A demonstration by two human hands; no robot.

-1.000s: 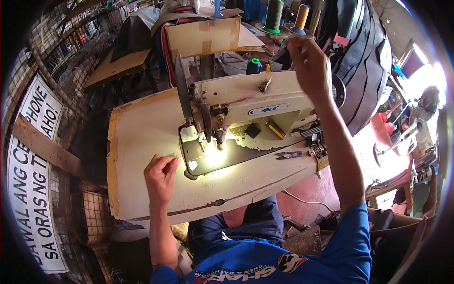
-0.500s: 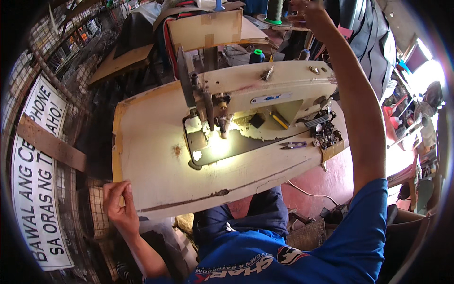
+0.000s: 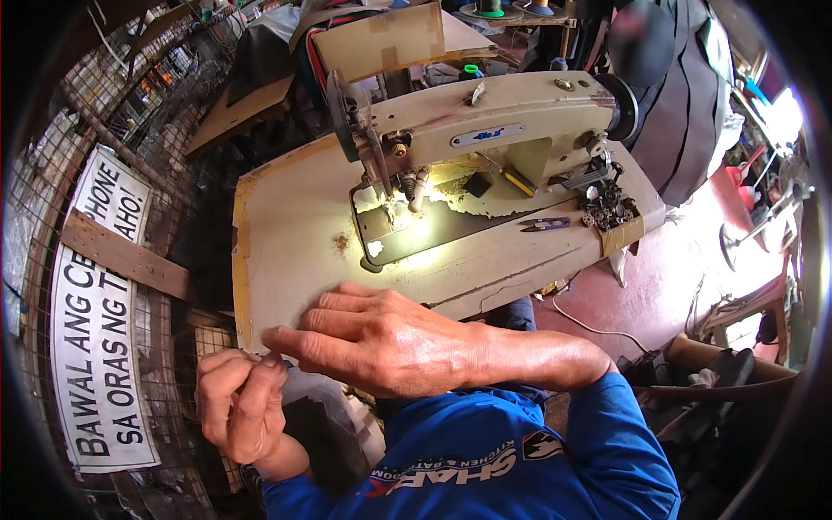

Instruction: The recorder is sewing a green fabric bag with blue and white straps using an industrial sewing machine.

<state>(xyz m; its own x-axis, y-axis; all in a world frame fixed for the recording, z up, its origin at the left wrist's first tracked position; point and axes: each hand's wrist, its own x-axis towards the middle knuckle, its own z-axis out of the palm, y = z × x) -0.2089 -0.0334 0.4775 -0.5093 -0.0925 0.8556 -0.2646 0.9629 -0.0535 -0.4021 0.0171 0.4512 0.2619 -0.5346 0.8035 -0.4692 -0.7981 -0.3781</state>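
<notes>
At the front left corner of the sewing table [image 3: 290, 230], my two hands meet fingertip to fingertip. My left hand [image 3: 243, 407] is closed in a pinch with the thumb against the fingers. Across the table's front edge lies my right hand [image 3: 373, 334], its index fingertip at the left hand's pinch and its other fingers curled. Whatever is between the fingertips is too small or hidden to make out. Beyond them stands a cream sewing machine [image 3: 390, 117], its lamp lighting the needle area. Thread snips [image 3: 544, 224] lie on the table to the right.
A yellow-handled tool [image 3: 518, 182] and a small black square [image 3: 477, 184] lie under the machine arm. Small metal parts [image 3: 607, 201] fill a cardboard holder at the right edge. Thread spools [image 3: 488, 9] stand behind. A wire grid wall with a white sign [image 3: 95, 347] borders the left.
My right hand has come down from the thread spool at the back right to my left hand at the front left. The left hand stays near the corner, still pinched. The view has shifted slightly.
</notes>
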